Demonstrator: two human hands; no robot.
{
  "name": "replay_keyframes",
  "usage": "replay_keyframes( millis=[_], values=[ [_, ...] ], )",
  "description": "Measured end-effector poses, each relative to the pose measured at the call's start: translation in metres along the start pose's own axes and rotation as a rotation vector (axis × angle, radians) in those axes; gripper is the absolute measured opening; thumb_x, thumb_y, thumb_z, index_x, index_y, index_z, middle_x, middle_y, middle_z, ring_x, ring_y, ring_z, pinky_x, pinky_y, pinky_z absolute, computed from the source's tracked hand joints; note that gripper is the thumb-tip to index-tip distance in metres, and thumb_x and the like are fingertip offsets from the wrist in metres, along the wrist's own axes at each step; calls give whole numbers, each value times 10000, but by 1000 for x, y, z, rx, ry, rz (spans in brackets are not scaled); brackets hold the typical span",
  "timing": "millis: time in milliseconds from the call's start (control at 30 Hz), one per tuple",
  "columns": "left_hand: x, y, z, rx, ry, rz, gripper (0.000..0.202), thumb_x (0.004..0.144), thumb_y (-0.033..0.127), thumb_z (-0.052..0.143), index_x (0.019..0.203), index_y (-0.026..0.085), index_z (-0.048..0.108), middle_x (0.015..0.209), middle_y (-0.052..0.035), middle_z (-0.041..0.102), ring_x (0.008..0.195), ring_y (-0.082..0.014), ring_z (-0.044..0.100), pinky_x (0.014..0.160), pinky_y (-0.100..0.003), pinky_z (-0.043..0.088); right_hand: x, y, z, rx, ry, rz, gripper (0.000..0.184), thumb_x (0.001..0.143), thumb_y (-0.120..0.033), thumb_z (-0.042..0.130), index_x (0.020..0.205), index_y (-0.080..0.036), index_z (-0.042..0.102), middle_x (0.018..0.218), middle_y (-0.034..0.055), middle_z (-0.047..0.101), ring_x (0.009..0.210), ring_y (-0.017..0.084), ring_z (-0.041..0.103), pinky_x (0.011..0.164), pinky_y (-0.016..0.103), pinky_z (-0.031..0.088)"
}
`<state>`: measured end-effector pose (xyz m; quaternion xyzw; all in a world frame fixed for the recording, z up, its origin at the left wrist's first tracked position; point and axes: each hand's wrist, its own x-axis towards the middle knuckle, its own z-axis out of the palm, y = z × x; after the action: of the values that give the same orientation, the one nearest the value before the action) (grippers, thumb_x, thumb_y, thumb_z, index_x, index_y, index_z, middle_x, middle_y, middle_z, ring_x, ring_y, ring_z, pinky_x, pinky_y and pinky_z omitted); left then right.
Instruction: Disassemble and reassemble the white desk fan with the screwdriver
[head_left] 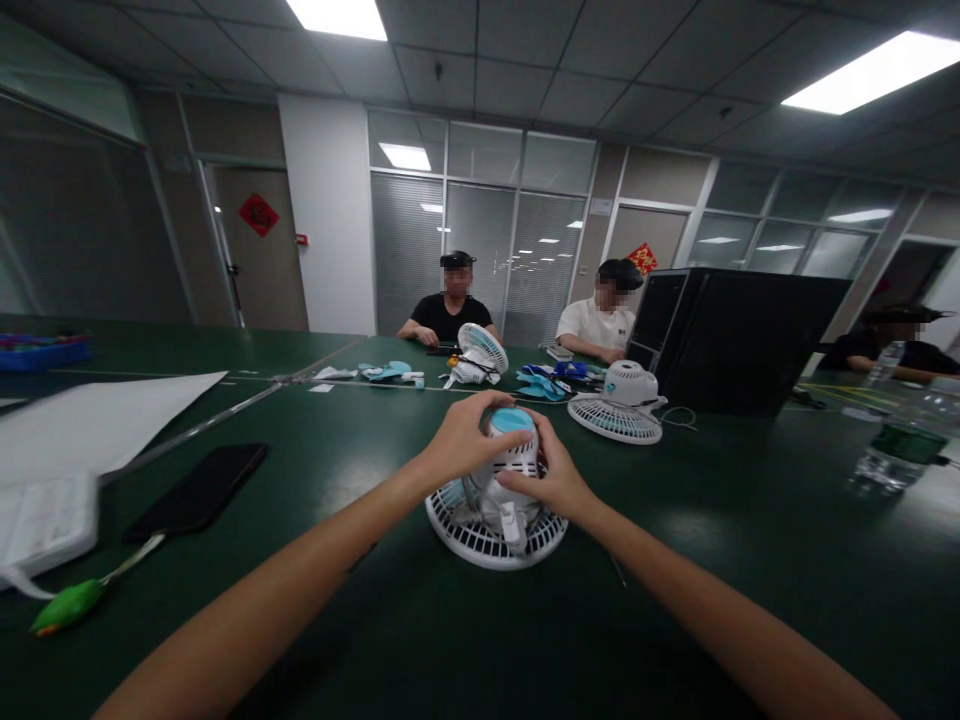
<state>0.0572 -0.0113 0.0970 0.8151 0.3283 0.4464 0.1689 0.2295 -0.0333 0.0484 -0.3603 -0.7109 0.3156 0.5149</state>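
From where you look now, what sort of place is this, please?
Probably an office or meeting room: it has glass partitions, ceiling light panels and a large green table bearing white fans.

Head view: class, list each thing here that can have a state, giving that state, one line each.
Held fan, grille down
Left hand, around held fan
Right hand, around held fan
Right-side fan, grille down
Far fan, grille tilted
Phone, lying flat
Green-labelled bottle, standing
Ceiling light, lit
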Motion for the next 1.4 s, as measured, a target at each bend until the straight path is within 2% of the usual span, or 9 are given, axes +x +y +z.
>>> replay_keyframes(
  millis=[133, 400, 567, 700, 933, 1100, 1233, 1300, 1400],
  values=[
    [-2, 2, 4, 48, 31, 24, 391, 789, 318, 710, 1143, 165, 647, 1168, -96, 700, 1074, -251, 647, 971, -403, 491, 0, 0, 2, -45, 8, -27, 878, 613, -431, 847, 1339, -236, 395, 1367, 118, 500, 1252, 311, 513, 1047, 477, 430],
    [0, -3, -3, -100, -114, 36, 447, 843, 295, 611, 1275, 188, 571, 1297, -98, 641, 1204, -265, 572, 1065, -449, 412, 0, -3, 4, 32, -3, -8, 899, 589, -407, 865, 1329, -239, 383, 1331, 115, 510, 1190, 297, 553, 988, 457, 479],
    [1, -11, 0, -213, -161, 64, 432, 859, 279, 556, 1284, 199, 554, 1304, -95, 627, 1232, -263, 552, 1100, -450, 380, 1, -1, 4, 49, -7, 1, 909, 583, -396, 869, 1334, -241, 381, 1346, 117, 502, 1211, 302, 541, 1006, 461, 466],
    [-3, -14, 10, -230, -98, 82, 440, 869, 303, 539, 1289, 173, 536, 1352, -118, 582, 1259, -270, 525, 1118, -448, 359, 3, 2, 1, 66, -20, -1, 885, 583, -415, 865, 1317, -244, 400, 1299, 104, 536, 1163, 297, 574, 971, 443, 489],
    [-10, -19, 21, -196, -21, 44, 709, 764, 339, 677, 1389, 139, 407, 1446, -175, 462, 1338, -313, 444, 1148, -472, 313, 5, 5, -5, 65, -53, -31, 882, 595, -407, 863, 1326, -234, 401, 1371, 121, 500, 1263, 296, 513, 1062, 438, 420],
    [-12, -25, 26, -205, -17, -94, 825, 724, 405, 732, 1409, 134, 360, 1409, -190, 504, 1288, -329, 501, 1110, -495, 361, 13, 8, -21, 90, -145, 63, 836, 634, -487, 828, 1325, -248, 424, 1412, 133, 484, 1284, 310, 504, 1080, 479, 389],
    [-15, -24, 32, -228, -17, -155, 851, 729, 445, 731, 1413, 122, 341, 1359, -195, 547, 1246, -333, 542, 1074, -497, 401, 18, 4, -28, 113, -181, 111, 747, 687, -564, 768, 1295, -257, 461, 1376, 109, 528, 1266, 294, 523, 1083, 485, 384],
    [-16, -23, 35, -243, 5, -133, 871, 727, 441, 737, 1424, 131, 317, 1386, -194, 521, 1273, -331, 517, 1090, -501, 381, 17, 2, -25, 80, -151, 86, 814, 638, -533, 815, 1305, -250, 444, 1355, 105, 542, 1263, 291, 522, 1092, 484, 375],
    [-17, -24, 39, -311, 2, -131, 732, 857, 477, 590, 1440, 159, 284, 1426, -177, 483, 1318, -294, 476, 1132, -494, 325, 15, 0, -19, 38, -111, 44, 883, 553, -454, 882, 1292, -242, 446, 1314, 96, 572, 1228, 284, 548, 1089, 478, 380]
  ],
)
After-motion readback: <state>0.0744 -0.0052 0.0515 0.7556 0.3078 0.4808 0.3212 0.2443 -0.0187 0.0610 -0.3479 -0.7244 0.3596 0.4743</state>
